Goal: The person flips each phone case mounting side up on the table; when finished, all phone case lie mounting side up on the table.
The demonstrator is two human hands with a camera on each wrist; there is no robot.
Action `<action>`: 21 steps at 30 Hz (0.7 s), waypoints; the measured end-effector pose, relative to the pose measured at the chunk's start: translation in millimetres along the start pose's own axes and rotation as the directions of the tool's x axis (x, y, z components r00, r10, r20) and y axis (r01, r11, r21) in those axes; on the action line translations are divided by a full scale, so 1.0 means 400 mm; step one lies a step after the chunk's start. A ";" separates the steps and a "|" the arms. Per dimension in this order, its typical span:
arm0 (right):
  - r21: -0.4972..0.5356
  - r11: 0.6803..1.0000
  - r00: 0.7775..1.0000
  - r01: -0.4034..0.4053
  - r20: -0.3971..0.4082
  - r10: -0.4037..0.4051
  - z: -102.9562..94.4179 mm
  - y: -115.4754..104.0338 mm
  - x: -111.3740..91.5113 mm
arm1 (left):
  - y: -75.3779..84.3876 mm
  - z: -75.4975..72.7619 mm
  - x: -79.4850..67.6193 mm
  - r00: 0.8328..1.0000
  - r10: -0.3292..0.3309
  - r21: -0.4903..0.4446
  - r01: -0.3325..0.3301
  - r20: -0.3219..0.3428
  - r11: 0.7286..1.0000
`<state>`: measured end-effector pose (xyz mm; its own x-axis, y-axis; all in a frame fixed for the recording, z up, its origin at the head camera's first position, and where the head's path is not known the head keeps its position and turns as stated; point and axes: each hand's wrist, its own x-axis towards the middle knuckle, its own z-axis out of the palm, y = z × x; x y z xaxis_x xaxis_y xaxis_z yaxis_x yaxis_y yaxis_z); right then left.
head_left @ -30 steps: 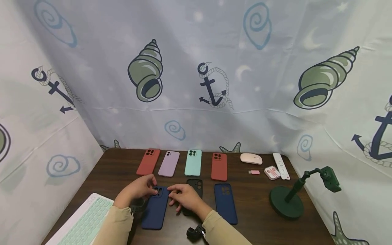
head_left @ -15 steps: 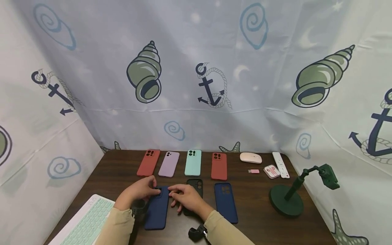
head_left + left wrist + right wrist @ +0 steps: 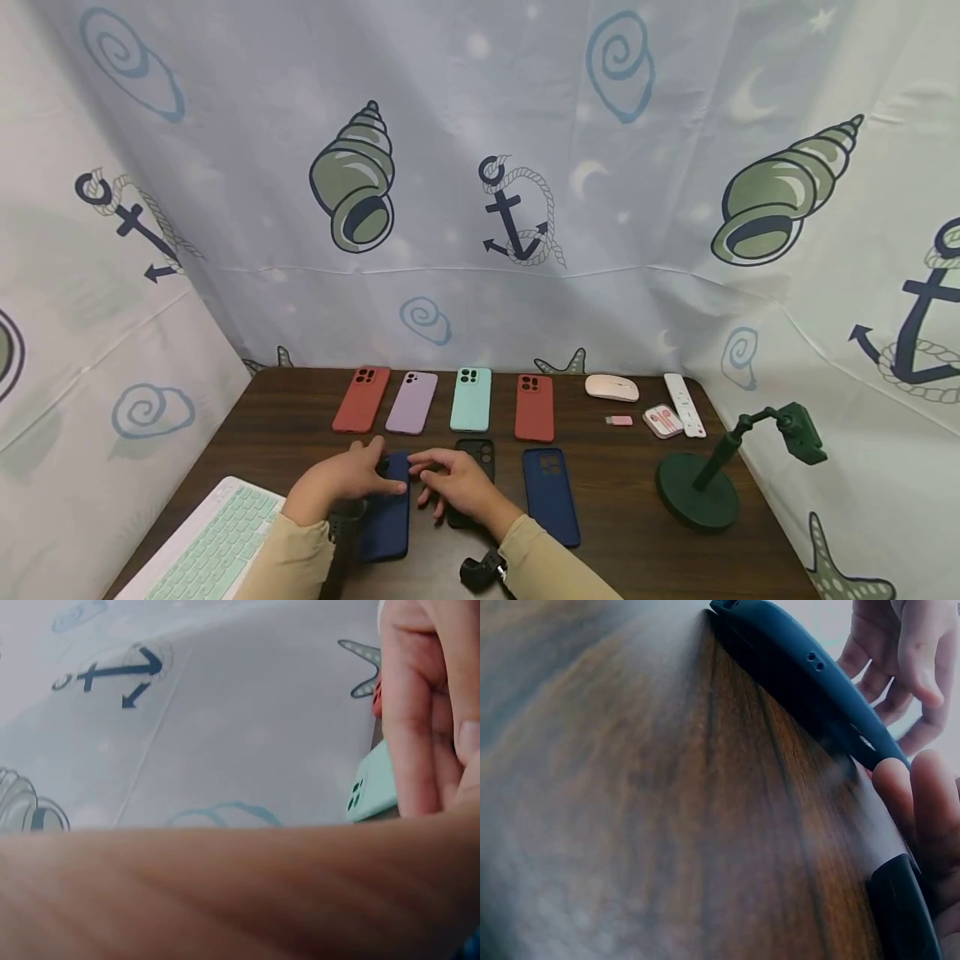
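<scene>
A dark blue phone case (image 3: 386,525) stands tilted off the tabletop between both hands; its side edge (image 3: 817,675) shows small cut-outs in the right wrist view. Over its upper part hovers my left hand (image 3: 345,479), thumb and fingers spread apart, partly covering the camera opening. At the upper right corner, my right hand (image 3: 457,479) pinches the case with its fingertips. Beneath that hand lies a black phone case (image 3: 480,454), partly covered. In the left wrist view my left fingers (image 3: 412,727) are loosely bent, and the forearm hides what lies below.
Along the back lie two red phone cases (image 3: 362,400) (image 3: 534,408), a lilac one (image 3: 412,403) and a mint one (image 3: 470,400). Another blue case (image 3: 551,497) is right of the hands. A keyboard (image 3: 213,542), mouse (image 3: 611,387), remote (image 3: 684,406) and green lamp (image 3: 697,492) flank them.
My left thumb has slid from the camera opening toward the case's right side, and the left fingers have spread. The case has tilted more and turned slightly. The right hand has barely moved.
</scene>
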<state>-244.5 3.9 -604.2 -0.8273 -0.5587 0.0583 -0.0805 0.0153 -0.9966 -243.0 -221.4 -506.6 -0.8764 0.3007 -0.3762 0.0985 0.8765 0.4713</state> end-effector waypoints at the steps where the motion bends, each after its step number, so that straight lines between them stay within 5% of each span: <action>1: -0.001 1.000 1.000 0.005 0.003 -0.005 0.000 0.000 0.001 | 0.005 0.002 -0.002 1.000 -0.003 0.009 0.003 0.003 1.000; 14: 0.026 0.999 0.999 0.048 0.019 -0.048 -0.004 -0.007 0.000 | 0.027 0.047 0.021 0.996 -0.033 0.056 0.038 -0.080 0.998; 21: 0.085 0.996 1.000 -0.002 -0.021 0.004 -0.005 -0.002 0.000 | 0.049 0.043 0.015 0.998 -0.033 0.005 0.033 -0.050 0.999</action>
<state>-245.6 5.4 -603.2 -0.8390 -0.5413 0.0556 -0.0310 -0.0544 -0.9980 -238.4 -195.8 -513.3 -0.9017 0.2526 -0.3510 0.0720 0.8880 0.4543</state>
